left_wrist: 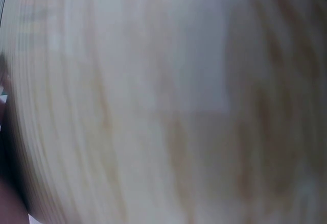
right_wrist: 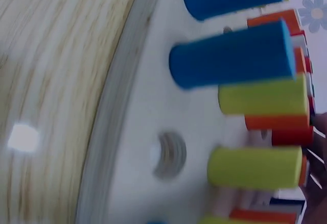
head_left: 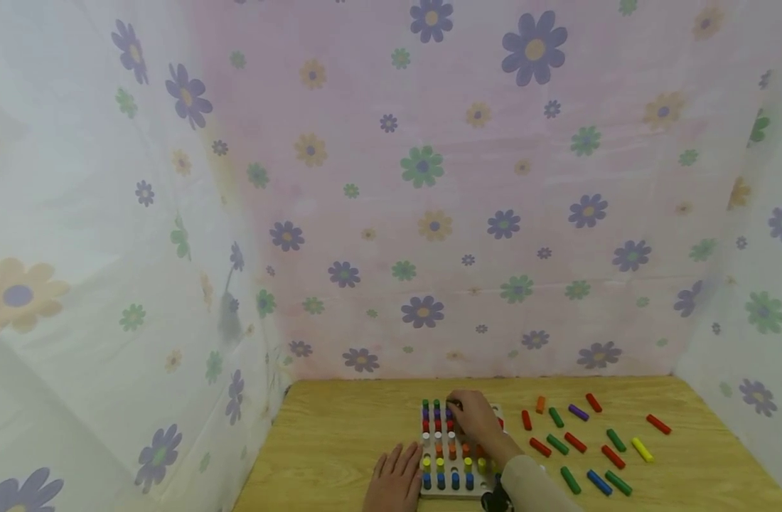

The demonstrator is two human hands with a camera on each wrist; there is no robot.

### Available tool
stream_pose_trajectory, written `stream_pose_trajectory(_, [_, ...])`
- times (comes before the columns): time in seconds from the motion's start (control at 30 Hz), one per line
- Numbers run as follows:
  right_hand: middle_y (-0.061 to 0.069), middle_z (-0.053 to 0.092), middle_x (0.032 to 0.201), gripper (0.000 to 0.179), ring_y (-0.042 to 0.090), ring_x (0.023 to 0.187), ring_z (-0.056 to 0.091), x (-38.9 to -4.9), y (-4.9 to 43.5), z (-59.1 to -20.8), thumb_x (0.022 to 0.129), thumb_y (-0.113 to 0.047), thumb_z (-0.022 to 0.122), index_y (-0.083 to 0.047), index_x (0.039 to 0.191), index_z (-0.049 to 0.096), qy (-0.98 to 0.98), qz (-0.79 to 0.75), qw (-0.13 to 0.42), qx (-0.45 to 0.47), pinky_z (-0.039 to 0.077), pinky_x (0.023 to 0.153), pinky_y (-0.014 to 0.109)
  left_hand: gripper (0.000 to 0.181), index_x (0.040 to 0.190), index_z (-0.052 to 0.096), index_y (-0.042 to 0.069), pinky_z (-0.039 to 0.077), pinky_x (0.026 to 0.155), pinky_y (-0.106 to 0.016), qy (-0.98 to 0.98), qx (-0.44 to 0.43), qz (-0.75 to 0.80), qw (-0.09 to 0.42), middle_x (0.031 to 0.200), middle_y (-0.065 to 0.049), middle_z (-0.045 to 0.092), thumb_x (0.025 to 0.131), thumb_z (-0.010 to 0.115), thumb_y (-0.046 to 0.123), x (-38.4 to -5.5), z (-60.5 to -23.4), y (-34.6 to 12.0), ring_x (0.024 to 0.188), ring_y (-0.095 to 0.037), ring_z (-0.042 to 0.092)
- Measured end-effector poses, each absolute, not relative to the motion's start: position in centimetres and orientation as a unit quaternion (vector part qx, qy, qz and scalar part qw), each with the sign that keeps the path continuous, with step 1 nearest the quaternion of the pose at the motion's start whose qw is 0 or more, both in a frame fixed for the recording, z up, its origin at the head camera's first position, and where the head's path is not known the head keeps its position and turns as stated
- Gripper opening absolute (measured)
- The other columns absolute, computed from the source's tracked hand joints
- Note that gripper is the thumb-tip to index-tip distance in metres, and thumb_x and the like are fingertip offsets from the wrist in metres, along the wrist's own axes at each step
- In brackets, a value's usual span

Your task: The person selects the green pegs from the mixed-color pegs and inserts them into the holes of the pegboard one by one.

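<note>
A pale pegboard stands on the wooden table with rows of coloured pegs upright in its holes. My left hand rests palm down with fingers extended, close against the board's left edge. Over the far rows, my right hand has its fingertips bent together at a dark peg top beside the green pegs; the fingers largely hide that peg, so its colour is unclear. Blue pegs and a yellow peg stand near the camera in the right wrist view, by a vacant hole. The left wrist view is a blur of wood grain.
Loose pegs lie scattered right of the board, among them a yellow one, a purple one, a blue one, and several red and green ones. Flowered sheets enclose the table's back and sides.
</note>
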State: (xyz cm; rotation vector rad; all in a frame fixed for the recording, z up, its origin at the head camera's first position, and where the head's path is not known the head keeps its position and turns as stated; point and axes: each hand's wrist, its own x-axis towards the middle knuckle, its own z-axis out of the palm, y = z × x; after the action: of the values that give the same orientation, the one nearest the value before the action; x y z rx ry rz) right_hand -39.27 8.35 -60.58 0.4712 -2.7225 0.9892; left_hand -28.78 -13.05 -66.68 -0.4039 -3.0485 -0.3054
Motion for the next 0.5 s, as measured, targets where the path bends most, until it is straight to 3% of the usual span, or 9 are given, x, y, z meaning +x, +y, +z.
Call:
stream_pose_trajectory(0.17, [0.008, 0.072, 0.104, 0.017, 0.024, 0.093, 0.068, -39.1, 9.4, -60.0, 0.101, -0.008, 0.065, -0.003, 0.115, 0.073, -0.924, 0.328, 0.066, 0.183, 0.059, 0.081, 0.047, 0.064, 0.155, 0.049, 0.027, 0.033, 0.119, -0.053, -0.986, -0.133, -0.095, 0.04, 0.156, 0.009, 0.048, 0.11, 0.014, 0.057, -28.9, -66.7, -13.1, 0.146, -0.024, 0.042])
stream_pose_trajectory(0.33, [0.016, 0.069, 0.116, 0.024, 0.036, 0.109, 0.065, -38.2, 11.0, -58.7, 0.1, -0.006, 0.065, 0.002, 0.122, 0.069, -0.922, 0.318, 0.079, 0.204, 0.056, 0.091, 0.055, 0.065, 0.155, 0.049, 0.026, 0.032, 0.119, -0.054, -0.985, -0.135, -0.1, 0.039, 0.157, 0.009, 0.048, 0.11, 0.014, 0.057, -29.2, -67.0, -13.2, 0.146, -0.025, 0.041])
stream_pose_trajectory(0.5, [0.017, 0.068, 0.12, 0.023, 0.039, 0.115, 0.063, -36.8, 13.2, -57.5, 0.098, -0.005, 0.067, 0.001, 0.121, 0.069, -0.921, 0.321, 0.092, 0.203, 0.054, 0.094, 0.057, 0.065, 0.155, 0.049, 0.026, 0.034, 0.118, -0.054, -0.985, -0.142, -0.093, 0.024, 0.157, 0.009, 0.048, 0.109, 0.016, 0.058, -29.2, -67.2, -13.4, 0.146, -0.026, 0.042])
